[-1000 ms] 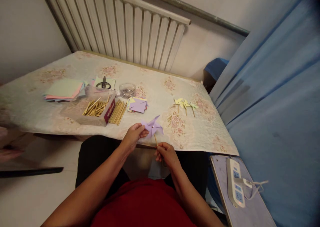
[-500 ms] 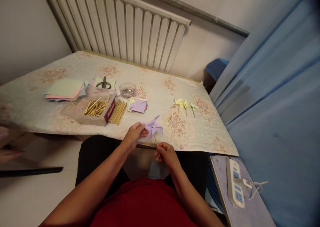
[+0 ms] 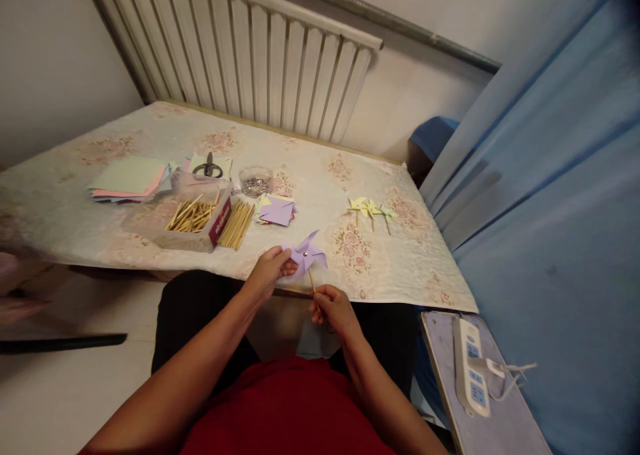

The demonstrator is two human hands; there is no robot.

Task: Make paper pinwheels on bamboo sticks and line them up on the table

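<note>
A purple paper pinwheel (image 3: 309, 253) on a thin wooden stick is held over the table's front edge, a metal pin head at its centre. My left hand (image 3: 274, 267) pinches one of its blades from the left. Lower down, my right hand (image 3: 333, 306) is closed round the stick. Left of the pinwheel lie a stack of cut paper squares (image 3: 276, 211), purple on top, and a row of wooden sticks (image 3: 236, 225). Three finished pinwheels, among them a yellow pinwheel (image 3: 358, 205), rest on the cloth to the right.
A clear plastic box (image 3: 200, 241) holds many sticks. Behind it are scissors (image 3: 209, 168) on paper and a clear bowl (image 3: 256, 180) of pins. Coloured sheets (image 3: 131, 178) lie at left. A power strip (image 3: 471, 368) sits on a side board at right, beside a blue curtain (image 3: 550, 241).
The pinwheel's blades have shifted very slightly. Both hands keep the same hold in nearly the same place.
</note>
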